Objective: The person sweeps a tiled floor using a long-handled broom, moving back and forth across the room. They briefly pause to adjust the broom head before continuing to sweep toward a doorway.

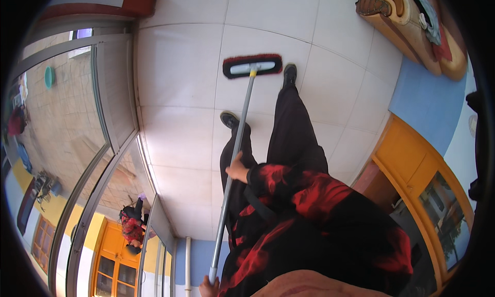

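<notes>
A flat floor mop (252,66) with a black and red fringe and a pale plate lies on the light tiles ahead of my feet. Its long grey pole runs back toward me from a yellow joint. My right hand (237,168) is closed around the pole about midway. Down at the lower edge, my left hand (209,286) grips the pole's top end, partly cut off by the picture's edge. My two dark shoes stand on the tiles, the right shoe (290,76) close beside the mop head and the left one (229,119) further back.
Metal-framed glass doors (118,85) line the left, with a paved courtyard and a green basin (49,77) beyond. A person (133,225) in red and black appears in the glass area. A carved wooden seat (412,23) is at far right, an orange door (407,163) at right.
</notes>
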`<act>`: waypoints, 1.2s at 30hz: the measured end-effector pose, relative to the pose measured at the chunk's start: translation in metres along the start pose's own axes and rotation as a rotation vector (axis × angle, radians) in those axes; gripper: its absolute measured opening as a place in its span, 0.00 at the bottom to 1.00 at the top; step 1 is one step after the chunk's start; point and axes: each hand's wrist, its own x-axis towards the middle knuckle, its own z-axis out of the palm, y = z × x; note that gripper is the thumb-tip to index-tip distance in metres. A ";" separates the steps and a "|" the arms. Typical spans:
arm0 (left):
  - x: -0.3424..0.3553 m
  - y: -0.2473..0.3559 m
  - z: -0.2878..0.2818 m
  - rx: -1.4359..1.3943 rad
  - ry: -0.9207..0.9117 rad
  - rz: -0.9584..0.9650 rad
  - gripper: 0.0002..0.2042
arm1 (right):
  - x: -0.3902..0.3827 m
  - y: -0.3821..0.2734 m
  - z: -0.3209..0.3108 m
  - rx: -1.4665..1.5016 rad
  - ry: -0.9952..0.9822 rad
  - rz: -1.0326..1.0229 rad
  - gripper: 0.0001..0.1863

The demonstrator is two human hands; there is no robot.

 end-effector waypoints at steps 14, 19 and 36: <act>0.222 0.343 -0.059 -0.053 0.174 0.301 0.15 | 0.048 -0.148 -0.387 0.521 0.535 -0.340 0.36; 0.322 0.627 -0.095 -0.178 0.284 0.577 0.16 | 0.019 -0.182 -0.581 0.336 0.663 -0.411 0.45; 0.188 0.476 0.016 -0.067 0.128 0.467 0.15 | 0.068 -0.043 -0.505 -0.908 0.616 -0.614 0.14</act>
